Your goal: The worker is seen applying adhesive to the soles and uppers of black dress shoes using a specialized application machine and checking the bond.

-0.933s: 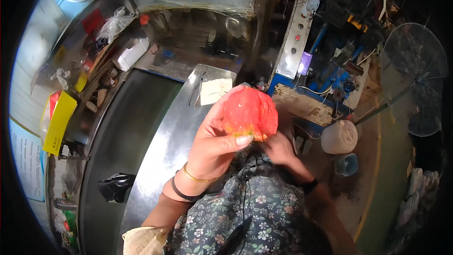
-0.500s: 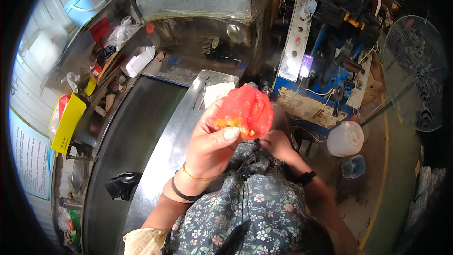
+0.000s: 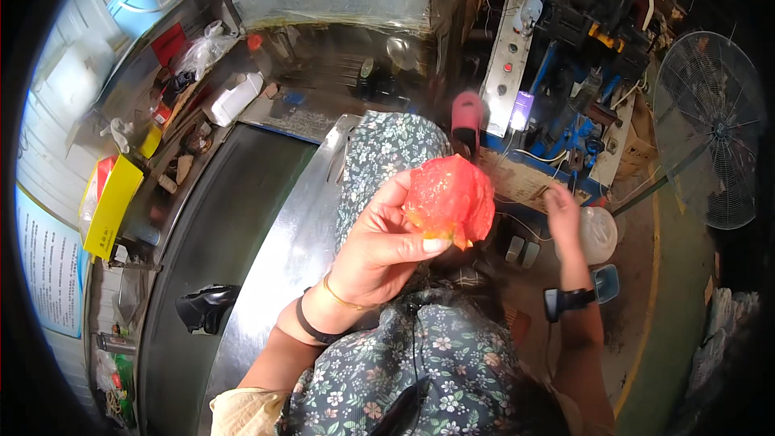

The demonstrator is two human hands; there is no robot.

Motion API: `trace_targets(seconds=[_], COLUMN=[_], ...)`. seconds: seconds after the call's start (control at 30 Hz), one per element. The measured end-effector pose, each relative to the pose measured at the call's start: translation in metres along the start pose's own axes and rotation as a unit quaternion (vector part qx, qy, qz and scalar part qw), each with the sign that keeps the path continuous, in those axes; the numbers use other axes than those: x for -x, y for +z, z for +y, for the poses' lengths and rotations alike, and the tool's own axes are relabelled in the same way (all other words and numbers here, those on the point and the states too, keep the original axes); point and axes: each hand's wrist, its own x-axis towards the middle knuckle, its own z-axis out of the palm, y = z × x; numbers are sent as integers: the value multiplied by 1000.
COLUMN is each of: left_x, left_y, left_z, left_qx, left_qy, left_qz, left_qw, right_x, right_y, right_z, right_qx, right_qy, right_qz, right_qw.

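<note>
Between the thumb and fingers of my left hand (image 3: 383,234) is a red, wet-looking piece of tomato (image 3: 450,200), with a yellow-green patch by the thumb. My left hand is closed on its lower left edge, in front of my body. My right hand (image 3: 565,218) is raised off to the right, beside a whitish plastic jug (image 3: 599,236). Its fingers are somewhat blurred but look apart, and nothing shows in them. Floral cloth (image 3: 387,145) of my clothing spreads over the metal bench edge beyond my left hand, and a pink shoe (image 3: 467,113) shows past it.
A dark conveyor belt (image 3: 242,194) runs along a shiny metal surface (image 3: 278,250) on the left. Shelves there hold a white container (image 3: 236,99) and a yellow box (image 3: 115,208). A blue machine (image 3: 557,129), a large fan (image 3: 718,129) and a blue tub (image 3: 604,282) stand at right.
My left hand has moved slightly right with the tomato. My right hand has left my lap and swung out to the right. The floral cloth and pink shoe have come into view.
</note>
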Motion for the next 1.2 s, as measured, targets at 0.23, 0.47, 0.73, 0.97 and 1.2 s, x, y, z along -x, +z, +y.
trace_targets(seconds=[0.23,0.47,0.73,0.97,1.2], left_x=[-47,-111,-172,-192,-213], left_y=[-3,5,8,-47,-10], left_z=[3,24,-12,-64,-42], left_qx=[80,87,244,309,377], left_qy=[-60,-143,-187,-122,-60], left_qz=[-63,-218,-178,-287,-254], left_qw=[993,962,935,898,889], right_x=[-91,-137,-135,-135,-135], right_y=[-79,-65,-36,-34,-30], right_z=[107,115,82,81,77], right_qx=[230,137,161,179,181], right_qy=[84,251,336,326,361], right_qz=[109,9,94,91,114], right_qw=[963,958,923,924,908])
